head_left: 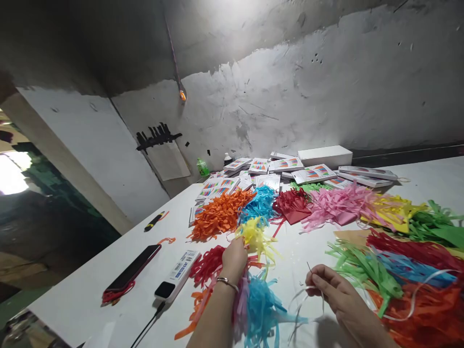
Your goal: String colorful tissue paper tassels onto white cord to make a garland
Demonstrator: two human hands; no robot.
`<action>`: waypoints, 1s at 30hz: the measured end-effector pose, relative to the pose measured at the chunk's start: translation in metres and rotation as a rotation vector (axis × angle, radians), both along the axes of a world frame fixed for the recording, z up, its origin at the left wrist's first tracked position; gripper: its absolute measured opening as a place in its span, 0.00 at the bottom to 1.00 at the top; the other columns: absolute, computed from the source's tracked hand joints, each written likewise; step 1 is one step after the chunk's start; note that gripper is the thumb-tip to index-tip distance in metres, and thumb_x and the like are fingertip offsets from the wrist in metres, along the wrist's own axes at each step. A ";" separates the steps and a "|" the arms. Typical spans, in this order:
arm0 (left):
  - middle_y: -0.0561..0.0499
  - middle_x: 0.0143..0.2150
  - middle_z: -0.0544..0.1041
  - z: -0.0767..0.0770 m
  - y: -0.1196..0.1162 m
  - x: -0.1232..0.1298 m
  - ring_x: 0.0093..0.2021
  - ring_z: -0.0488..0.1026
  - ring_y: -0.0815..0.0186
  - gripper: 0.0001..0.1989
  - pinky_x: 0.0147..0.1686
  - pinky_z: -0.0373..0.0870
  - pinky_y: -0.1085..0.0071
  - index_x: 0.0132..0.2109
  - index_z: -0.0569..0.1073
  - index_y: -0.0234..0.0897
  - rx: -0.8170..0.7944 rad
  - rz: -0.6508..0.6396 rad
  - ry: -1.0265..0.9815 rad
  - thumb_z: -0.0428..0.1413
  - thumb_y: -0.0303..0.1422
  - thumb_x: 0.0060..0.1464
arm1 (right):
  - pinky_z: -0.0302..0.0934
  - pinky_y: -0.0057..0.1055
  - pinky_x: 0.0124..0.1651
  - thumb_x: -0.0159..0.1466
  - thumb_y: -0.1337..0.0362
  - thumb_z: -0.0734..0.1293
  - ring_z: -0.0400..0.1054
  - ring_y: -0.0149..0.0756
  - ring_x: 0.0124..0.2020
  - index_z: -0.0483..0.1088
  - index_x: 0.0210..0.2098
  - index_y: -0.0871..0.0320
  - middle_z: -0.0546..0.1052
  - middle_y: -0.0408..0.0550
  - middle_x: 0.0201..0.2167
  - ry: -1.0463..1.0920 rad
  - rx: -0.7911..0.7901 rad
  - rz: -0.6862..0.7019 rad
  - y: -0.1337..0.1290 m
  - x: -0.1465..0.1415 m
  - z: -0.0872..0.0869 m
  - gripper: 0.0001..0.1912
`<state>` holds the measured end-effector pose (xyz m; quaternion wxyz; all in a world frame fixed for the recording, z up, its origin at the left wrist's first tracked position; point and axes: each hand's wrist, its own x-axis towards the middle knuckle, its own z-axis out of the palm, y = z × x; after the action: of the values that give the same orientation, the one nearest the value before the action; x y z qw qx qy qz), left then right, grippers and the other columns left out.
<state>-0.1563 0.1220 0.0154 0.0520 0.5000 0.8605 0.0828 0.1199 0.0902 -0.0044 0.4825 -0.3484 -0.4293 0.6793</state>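
Note:
My left hand (235, 256), a bangle at its wrist, is closed at the near edge of a yellow paper tassel (256, 238); its fingertips are partly hidden. Thumb and fingers of my right hand (333, 287) pinch a thin needle (309, 266) pointing up. White ribbon (297, 299) trails below that hand. A blue tassel (264, 307) lies between my arms, beside a red tassel (210, 266) and orange strips (199, 309) partly covered by my left forearm. Right of my right hand, a green tassel (380, 278) rests on blue, red and orange ones.
Fringed bunches in orange (221, 215), blue, red, pink (340, 203), yellow and green line the table's far side. Behind them are printed flat boxes (313, 174) and a white box (325, 156). A phone (132, 269), a cabled white device (177, 275) and a cutter (154, 221) lie left.

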 end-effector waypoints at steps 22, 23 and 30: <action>0.50 0.32 0.78 0.075 -0.135 0.102 0.30 0.73 0.66 0.07 0.30 0.66 0.73 0.39 0.76 0.39 0.498 -0.942 -0.505 0.53 0.27 0.60 | 0.67 0.35 0.38 0.67 0.59 0.62 0.72 0.43 0.42 0.70 0.35 0.45 0.76 0.47 0.44 -0.384 0.725 0.214 -0.062 0.025 0.048 0.06; 0.50 0.32 0.77 0.067 -0.135 0.105 0.29 0.72 0.67 0.06 0.29 0.65 0.74 0.40 0.77 0.40 0.521 -0.895 -0.611 0.55 0.28 0.59 | 0.67 0.34 0.37 0.66 0.59 0.62 0.73 0.43 0.40 0.70 0.33 0.45 0.76 0.47 0.40 -0.398 0.739 0.221 -0.065 0.022 0.045 0.06; 0.48 0.36 0.77 0.010 -0.133 0.121 0.34 0.72 0.62 0.16 0.33 0.69 0.69 0.31 0.83 0.43 0.538 -0.505 -1.319 0.65 0.50 0.48 | 0.70 0.34 0.32 0.64 0.55 0.65 0.76 0.43 0.32 0.73 0.30 0.45 0.77 0.45 0.31 -0.276 0.583 0.060 -0.081 0.011 0.016 0.08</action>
<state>-0.0352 -0.0112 0.0256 0.4498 0.5242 0.4604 0.5576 0.1311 0.0095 0.0118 0.4789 -0.2716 -0.6773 0.4880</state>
